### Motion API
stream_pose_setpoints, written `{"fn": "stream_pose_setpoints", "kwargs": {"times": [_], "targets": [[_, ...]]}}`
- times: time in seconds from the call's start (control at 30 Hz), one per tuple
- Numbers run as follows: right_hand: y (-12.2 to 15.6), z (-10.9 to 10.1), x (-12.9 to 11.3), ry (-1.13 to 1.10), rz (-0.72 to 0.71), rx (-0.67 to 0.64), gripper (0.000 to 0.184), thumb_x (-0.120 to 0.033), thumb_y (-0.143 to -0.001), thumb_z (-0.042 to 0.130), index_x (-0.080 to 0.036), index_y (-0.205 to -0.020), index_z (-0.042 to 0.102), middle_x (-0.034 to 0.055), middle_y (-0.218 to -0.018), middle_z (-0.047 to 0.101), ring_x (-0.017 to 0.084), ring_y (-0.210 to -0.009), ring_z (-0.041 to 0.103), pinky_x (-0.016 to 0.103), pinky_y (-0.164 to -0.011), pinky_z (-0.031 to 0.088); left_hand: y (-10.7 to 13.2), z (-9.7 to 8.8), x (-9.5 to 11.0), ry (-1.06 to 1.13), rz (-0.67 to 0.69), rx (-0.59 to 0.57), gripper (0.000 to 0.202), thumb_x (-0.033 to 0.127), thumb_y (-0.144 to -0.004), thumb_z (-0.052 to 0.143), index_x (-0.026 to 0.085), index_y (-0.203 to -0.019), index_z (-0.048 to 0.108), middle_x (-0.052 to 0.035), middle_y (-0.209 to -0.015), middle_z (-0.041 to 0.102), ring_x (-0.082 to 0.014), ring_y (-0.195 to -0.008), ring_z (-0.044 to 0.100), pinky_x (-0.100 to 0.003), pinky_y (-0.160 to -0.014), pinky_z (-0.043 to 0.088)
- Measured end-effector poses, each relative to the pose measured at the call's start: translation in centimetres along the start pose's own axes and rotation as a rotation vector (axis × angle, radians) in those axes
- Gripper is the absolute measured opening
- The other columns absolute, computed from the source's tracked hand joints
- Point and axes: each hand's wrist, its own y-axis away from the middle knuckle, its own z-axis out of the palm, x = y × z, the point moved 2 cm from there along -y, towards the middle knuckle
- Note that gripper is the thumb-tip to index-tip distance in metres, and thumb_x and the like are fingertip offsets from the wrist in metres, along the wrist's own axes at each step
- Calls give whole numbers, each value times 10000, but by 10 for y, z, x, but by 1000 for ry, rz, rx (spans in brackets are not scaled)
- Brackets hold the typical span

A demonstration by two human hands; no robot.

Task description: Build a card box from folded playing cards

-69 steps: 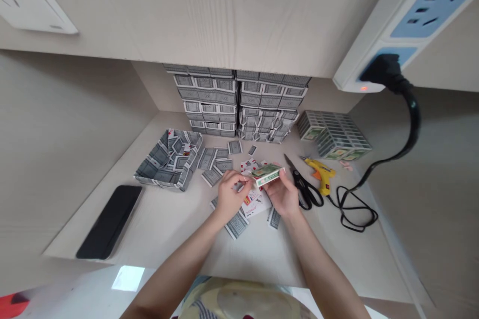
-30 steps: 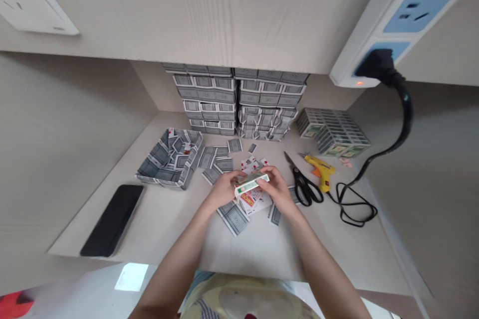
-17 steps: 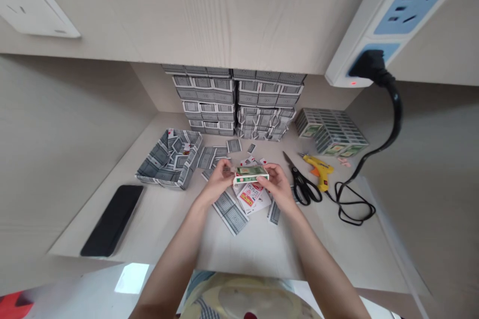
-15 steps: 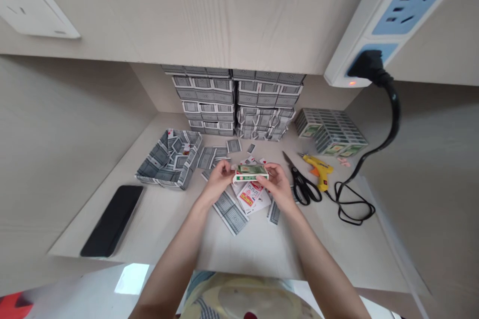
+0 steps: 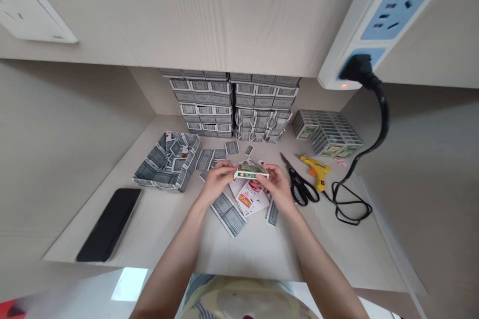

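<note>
Both my hands hold a small green and white card box (image 5: 251,172) level above the desk. My left hand (image 5: 216,183) pinches its left end and my right hand (image 5: 276,186) grips its right end. Under the box lie loose cards, some face up in red and white (image 5: 250,198), others showing a grey patterned back (image 5: 229,212).
A folded card tray (image 5: 164,161) sits to the left and a black phone (image 5: 109,224) near the front edge. Stacked grey card boxes (image 5: 229,103) line the back. Scissors (image 5: 298,185), a yellow glue gun (image 5: 316,171), its black cord (image 5: 350,203) and green card packs (image 5: 328,133) are to the right.
The box was tilted in my right hand alone; my left hand came onto its left end and the box now lies level between both hands.
</note>
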Motion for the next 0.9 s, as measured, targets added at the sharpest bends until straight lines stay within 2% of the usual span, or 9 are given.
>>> {"fn": "stream_pose_setpoints", "kwargs": {"times": [0.07, 0.2, 0.37, 0.43, 0.5, 0.57, 0.63, 0.77, 0.9], "targets": [[0, 0, 0, 14, 9, -6, 346, -324, -607, 731, -239, -868, 520, 2, -910, 583, 154, -686, 627, 324, -646, 554, 0, 0, 2, 15, 2, -26, 179, 322, -702, 599, 186, -754, 704, -52, -1072, 549, -186, -991, 507, -310, -921, 357], [-1, -3, 1, 17, 14, 5, 340, -330, -611, 729, -239, -871, 530, -8, -873, 601, 142, -620, 630, 310, -626, 546, 2, 2, 4, 210, -93, -138, 295, 368, -781, 462, 200, -864, 690, -20, -1338, 385, -224, -1148, 422, -330, -930, 371], [-3, -8, 3, 24, 21, 29, 352, -350, -612, 728, -230, -882, 535, -12, -806, 621, 153, -594, 631, 329, -620, 539, 4, 0, 7, 204, -43, -243, 406, 469, -811, 380, 217, -906, 685, 11, -1412, 285, -272, -1243, 313, -392, -1005, 288], [-2, -6, 4, 37, 25, 17, 351, -355, -604, 733, -224, -870, 544, -11, -774, 624, 161, -614, 631, 338, -636, 537, 6, 2, 9, 126, 11, -283, 390, 482, -802, 416, 216, -913, 680, 1, -1410, 290, -273, -1251, 305, -393, -1036, 241], [0, -1, 5, 58, 17, -17, 350, -334, -575, 755, -221, -840, 557, -9, -773, 624, 166, -662, 629, 335, -662, 535, 10, 7, 11, 26, 48, -332, 350, 449, -734, 555, 216, -976, 652, -20, -1390, 325, -269, -1238, 329, -389, -1047, 229], [1, 3, 6, 65, 12, -36, 345, -311, -557, 768, -223, -821, 564, -12, -785, 622, 163, -696, 623, 325, -675, 535, 13, 14, 14, -67, 68, -363, 509, 369, -630, 689, 232, -1107, 575, -41, -1369, 351, -257, -1203, 379, -387, -1035, 260], [1, 5, 7, 50, 22, -23, 333, -310, -570, 761, -224, -825, 566, -14, -792, 625, 159, -696, 621, 321, -673, 540, 15, 18, 18, -120, 104, -370, 602, 309, -595, 728, 243, -1160, 530, -55, -1370, 338, -242, -1173, 415, -379, -1018, 296], [-3, -3, 6, -7, 76, 30, 308, -343, -617, 727, -202, -835, 561, -6, -756, 643, 164, -643, 631, 335, -647, 550, 13, 15, 22, -169, 213, -321, 378, 272, -650, 689, 209, -1017, 627, -87, -1332, 368, -233, -1164, 423, -375, -1020, 303], [-5, -10, 1, -98, 118, 30, 267, -399, -684, 667, -195, -815, 554, 1, -707, 650, 160, -609, 640, 326, -634, 550, 7, 6, 16, -24, 210, -208, 241, 271, -705, 641, 196, -934, 648, -95, -1208, 484, -214, -1117, 472, -378, -948, 395]]}}
